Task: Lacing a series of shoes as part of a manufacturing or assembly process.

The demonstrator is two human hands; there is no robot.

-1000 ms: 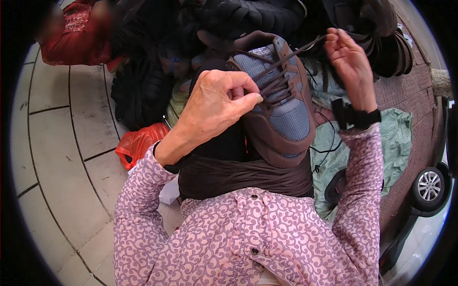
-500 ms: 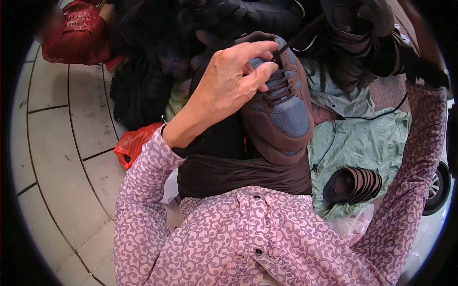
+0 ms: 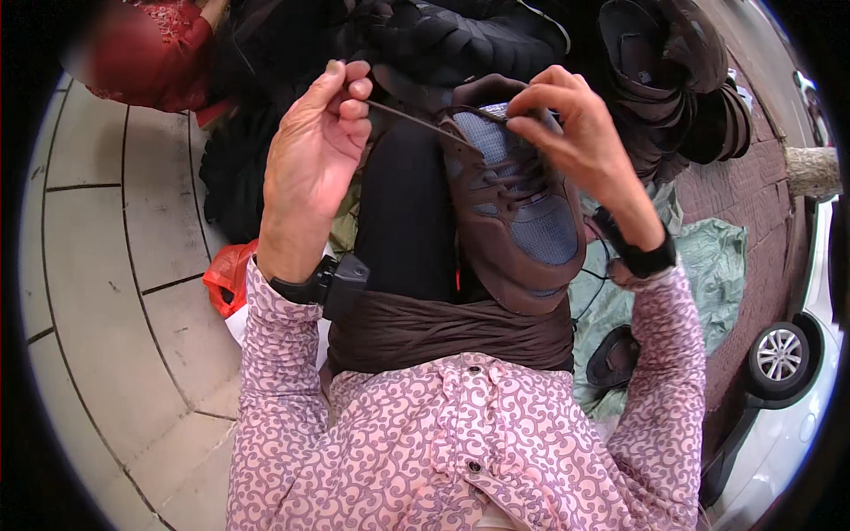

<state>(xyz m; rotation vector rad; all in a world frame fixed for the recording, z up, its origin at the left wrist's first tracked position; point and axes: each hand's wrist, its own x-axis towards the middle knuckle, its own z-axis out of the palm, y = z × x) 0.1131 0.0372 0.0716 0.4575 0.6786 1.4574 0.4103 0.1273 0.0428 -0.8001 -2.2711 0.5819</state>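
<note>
A brown and blue-grey sneaker (image 3: 553, 226) rests on my lap, toe toward my body, with dark laces (image 3: 513, 184) crossing its tongue. My left hand (image 3: 323, 146) is closed in a pinch to the left of the sneaker. From those fingers a dark shoelace (image 3: 412, 119) runs taut to the sneaker's upper left eyelet. Over the opposite eyelets, my right hand (image 3: 571, 128) has its fingers curled in, close to the tongue. Motion smears its fingertips, and what lies between them cannot be made out.
Dark shoes (image 3: 465, 44) are piled ahead, with more dark footwear (image 3: 646, 80) at the far right. A green sheet (image 3: 699, 274) on the right carries a black sandal (image 3: 613, 357). Left are a red plastic bag (image 3: 232, 274) and tiled floor (image 3: 97, 239). A white car (image 3: 792, 425) stands right.
My left hand has moved left off the sneaker, drawing a lace out. My right hand has come in from the far right edge to the sneaker's eyelets.
</note>
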